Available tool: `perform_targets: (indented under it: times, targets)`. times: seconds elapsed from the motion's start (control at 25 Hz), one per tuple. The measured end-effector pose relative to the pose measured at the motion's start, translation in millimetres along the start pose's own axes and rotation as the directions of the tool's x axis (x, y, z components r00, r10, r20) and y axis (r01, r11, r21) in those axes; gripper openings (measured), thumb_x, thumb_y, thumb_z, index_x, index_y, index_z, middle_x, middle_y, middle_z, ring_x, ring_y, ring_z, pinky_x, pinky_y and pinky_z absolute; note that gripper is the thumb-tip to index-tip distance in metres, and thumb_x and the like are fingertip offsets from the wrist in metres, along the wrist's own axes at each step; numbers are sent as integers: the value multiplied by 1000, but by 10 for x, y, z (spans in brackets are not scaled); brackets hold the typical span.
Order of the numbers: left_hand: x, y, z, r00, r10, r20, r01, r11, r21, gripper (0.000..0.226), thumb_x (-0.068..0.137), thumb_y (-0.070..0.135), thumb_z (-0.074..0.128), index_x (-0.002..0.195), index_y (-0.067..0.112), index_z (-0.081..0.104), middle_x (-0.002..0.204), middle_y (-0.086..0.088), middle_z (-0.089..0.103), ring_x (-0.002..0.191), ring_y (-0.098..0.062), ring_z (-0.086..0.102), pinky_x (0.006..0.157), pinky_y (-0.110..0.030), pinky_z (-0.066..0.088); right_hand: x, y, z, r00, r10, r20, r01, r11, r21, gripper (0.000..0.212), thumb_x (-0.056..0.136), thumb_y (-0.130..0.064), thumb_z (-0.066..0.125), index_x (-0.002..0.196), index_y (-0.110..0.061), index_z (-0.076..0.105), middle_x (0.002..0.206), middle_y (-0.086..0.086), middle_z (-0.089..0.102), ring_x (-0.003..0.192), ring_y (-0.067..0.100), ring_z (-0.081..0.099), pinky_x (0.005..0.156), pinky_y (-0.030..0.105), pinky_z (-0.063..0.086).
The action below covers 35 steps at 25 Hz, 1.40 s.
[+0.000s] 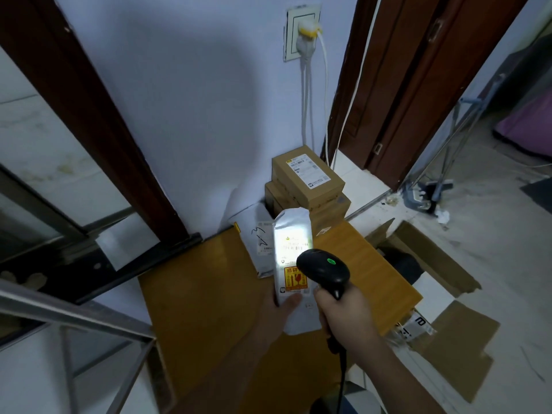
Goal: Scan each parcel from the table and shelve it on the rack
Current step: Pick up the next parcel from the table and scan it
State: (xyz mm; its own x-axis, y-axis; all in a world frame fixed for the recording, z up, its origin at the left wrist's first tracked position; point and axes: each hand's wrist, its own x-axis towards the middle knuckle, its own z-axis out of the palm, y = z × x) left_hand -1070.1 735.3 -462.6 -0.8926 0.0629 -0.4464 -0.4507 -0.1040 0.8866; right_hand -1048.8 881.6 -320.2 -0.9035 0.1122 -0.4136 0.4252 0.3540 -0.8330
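Scanning goes well if left hand (276,309) pinches the silver parcel (292,264) low, label above the thumb, while right hand (343,312), clenched on scanner (324,270), aims there

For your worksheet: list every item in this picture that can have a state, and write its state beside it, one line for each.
Silver parcel: held up over the table, label lit.
Scanner: green light on, aimed at the parcel.
Left hand: holds the parcel, thumb on front.
Right hand: grips the scanner handle.
Cardboard boxes: closed, stacked.
Wall socket: plugs inserted.
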Motion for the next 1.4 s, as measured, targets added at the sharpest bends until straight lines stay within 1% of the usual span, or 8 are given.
perform_targets:
  times: [0.32, 0.56, 0.72, 0.88, 0.96, 1.12, 1.28, 1.4]
  targets:
    - [-364, -126, 22, 999, 45, -30, -45, 999, -26, 44, 82, 32, 77, 124, 27, 64, 111, 4, 79, 100, -14, 77, 73, -26, 61, -341, 39, -12, 1000, -19, 8, 19, 1000, 12, 22, 91, -21, 63, 80, -2, 59, 56, 9, 51, 46, 19, 49, 49, 31, 41]
    - [-616, -128, 60, 996, 47, -79, -42, 997, 61, 31, 99, 11, 68, 128, 9, 58, 103, 4, 69, 79, 10, 71, 62, -10, 54, -607, 71, -18, 996, -49, 68, 53, 997, -49, 26, 92, -21, 63, 73, -3, 58, 56, 10, 50, 47, 19, 48, 52, 33, 39]
    - [-849, -106, -61, 983, 106, -148, -97, 993, 68, 36, 99, 15, 70, 133, 13, 59, 113, -2, 75, 91, -3, 76, 71, -20, 59, -898, 61, -62, 983, -103, 152, 109, 993, -36, 28, 95, -16, 61, 69, -7, 55, 53, 11, 47, 40, 17, 46, 45, 27, 40]
    - [-1378, -6, -156, 961, 170, -217, -174, 985, 3, 37, 92, 37, 75, 127, 30, 63, 121, 2, 76, 103, -13, 75, 84, -35, 63, -1250, 82, -184, 958, -181, 224, 198, 979, -53, 28, 96, -10, 59, 70, -7, 52, 50, 8, 44, 34, 12, 42, 38, 18, 37]
    - [-1766, -6, -174, 952, 166, -256, -184, 982, -46, 47, 88, 42, 76, 130, 27, 61, 121, 3, 75, 104, -15, 75, 79, -34, 63, -1491, 130, -282, 933, -254, 257, 278, 958, -63, 29, 96, -13, 61, 68, -9, 55, 47, 4, 46, 35, 10, 44, 40, 20, 37]
    - [-2691, -131, -51, 902, 173, -397, -227, 969, -94, 38, 94, 32, 74, 129, 27, 61, 121, 1, 75, 101, -14, 75, 72, -28, 62, -2176, 284, -522, 862, -363, 353, 397, 917, -27, 28, 94, -19, 64, 68, -13, 57, 46, 0, 50, 40, 12, 49, 45, 26, 39]
    - [-3669, -225, 87, 854, 222, -470, -300, 949, -99, 39, 89, 35, 78, 124, 26, 65, 120, -5, 77, 107, -24, 75, 93, -47, 62, -2849, 341, -547, 783, -433, 447, 488, 873, -9, 32, 95, -21, 63, 65, -13, 57, 45, 0, 47, 39, 11, 46, 48, 27, 39]
    - [-4411, -269, 68, 804, 302, -512, -367, 930, -27, 45, 90, 37, 75, 130, 20, 62, 117, -1, 78, 105, -17, 76, 88, -37, 62, -3355, 337, -405, 706, -488, 512, 548, 835, 41, 29, 95, -20, 63, 68, -12, 57, 42, -4, 48, 36, 8, 45, 44, 22, 38]
